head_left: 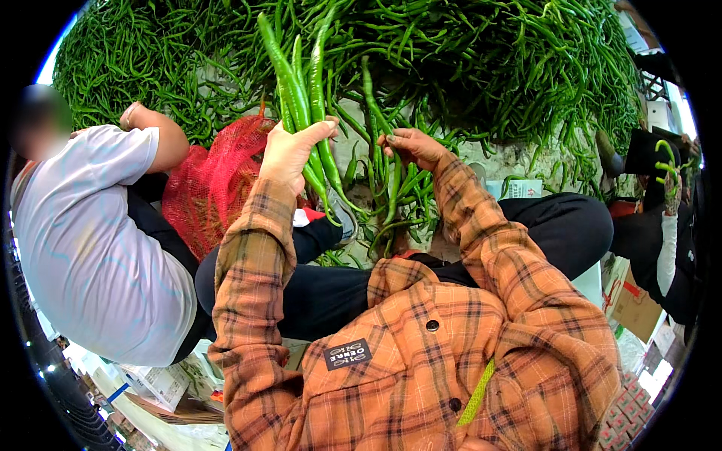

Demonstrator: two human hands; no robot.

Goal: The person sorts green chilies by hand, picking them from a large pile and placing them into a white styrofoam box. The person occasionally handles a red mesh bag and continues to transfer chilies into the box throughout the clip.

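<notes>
A bunch of several long green chili peppers (298, 96) is gripped in my left hand (299, 147), tips and stems sticking out above and below the fist. To its right, my right hand (414, 147) pinches a single long green chili pepper (372, 98) between thumb and fingers; its upper part points away from me. Below the right hand, loose green chili peppers (414, 189) lie on the pale ground sheet between my legs. A large heap of green chili peppers (479, 51) rises just beyond both hands.
Left of my knee stands a red mesh sack (217, 180), beside a seated person in a light shirt (107, 225). Another person in dark clothes, at the far right, holds up green peppers (667, 163). Cardboard boxes (636, 307) stand behind me on the right. A shoe (343, 217) is near the sack.
</notes>
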